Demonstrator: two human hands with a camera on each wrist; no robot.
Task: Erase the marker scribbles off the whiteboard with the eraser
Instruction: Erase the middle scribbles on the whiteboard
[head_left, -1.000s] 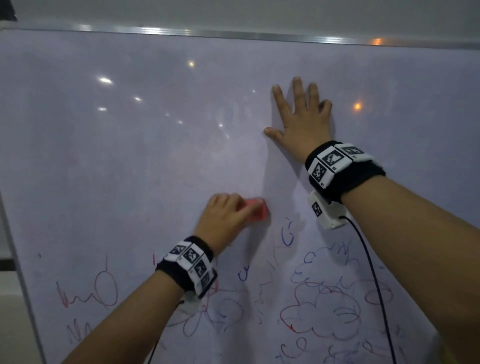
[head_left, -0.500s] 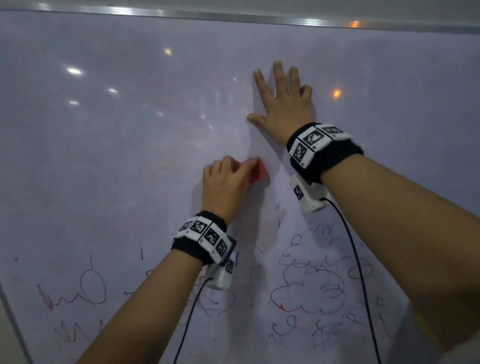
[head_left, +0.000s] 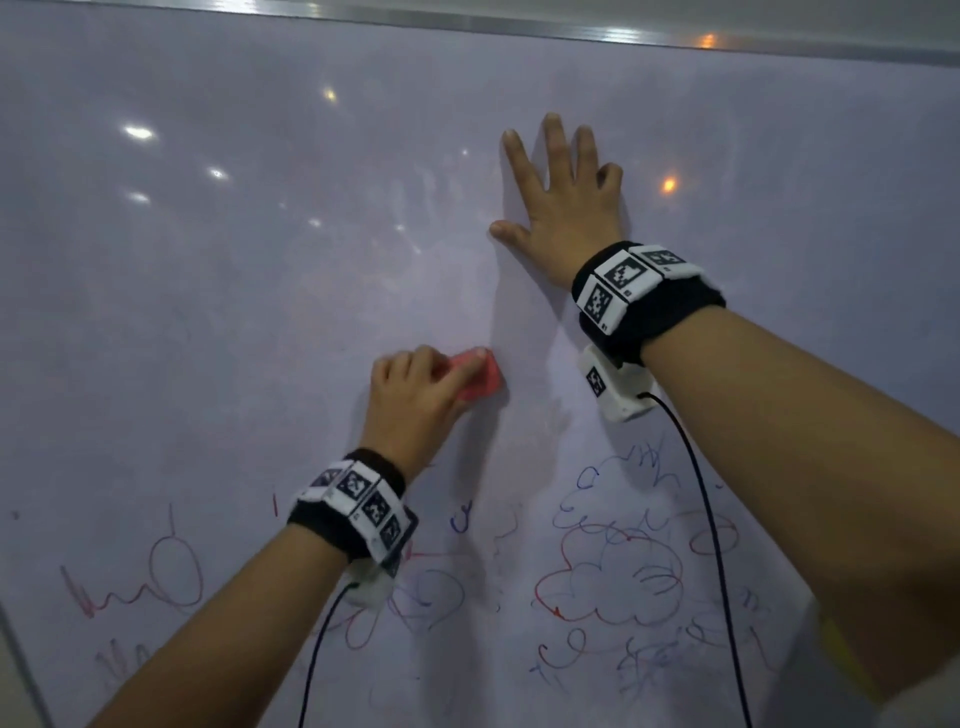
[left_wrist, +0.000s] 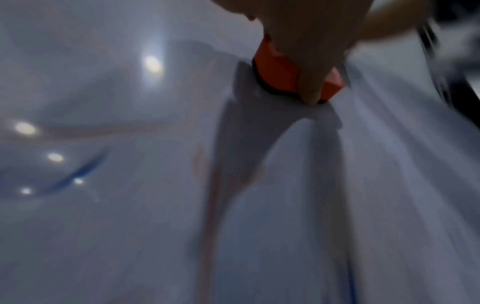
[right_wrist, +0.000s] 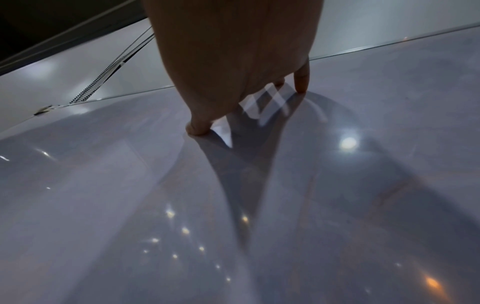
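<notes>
Centrally, eraser (head_left: 480, 378) red, pressed flat on board (head_left: 260, 312), pinched by left hand (head_left: 415, 400) with fingers curled round it. Scribbles (head_left: 608, 577), red and blue, below it, spread left to right. Right hand (head_left: 566, 208) up and right of eraser, fingers spread, palm flat against board.

Red eraser (head_left: 477, 375): pressed flat against whiteboard (head_left: 234, 312), mid-board, above scribbles. Red and blue marker scribbles (head_left: 613, 577): spread along lower board, unerased.
</notes>
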